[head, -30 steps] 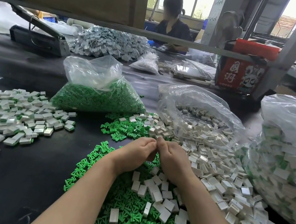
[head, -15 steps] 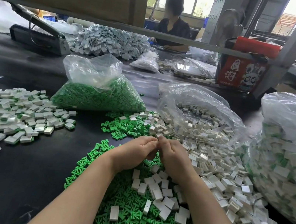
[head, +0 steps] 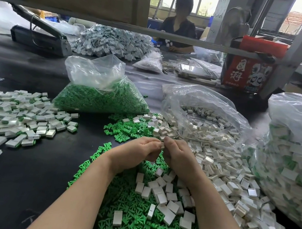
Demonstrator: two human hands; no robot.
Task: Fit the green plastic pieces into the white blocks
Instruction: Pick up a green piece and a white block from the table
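Note:
My left hand (head: 136,149) and my right hand (head: 177,155) meet fingertip to fingertip above the table, both with curled fingers pinching a small white block (head: 162,146) between them. Only a sliver of the block shows; any green piece in it is hidden by my fingers. Beneath my wrists lies a spread of loose green plastic pieces (head: 128,227) with white blocks (head: 164,197) scattered over it. More empty white blocks (head: 223,177) spread to the right. A pile of white blocks with green showing (head: 13,118) lies on the left.
A bag of green pieces (head: 101,94) stands behind my hands, an open bag of white blocks (head: 204,119) to its right, and a large full bag (head: 295,157) at far right. A red box (head: 251,65), a grey tool (head: 39,37) and another person (head: 178,25) are at the back.
My hands stay together at the same spot, with only slight finger movement on the block. The piles and bags are unchanged.

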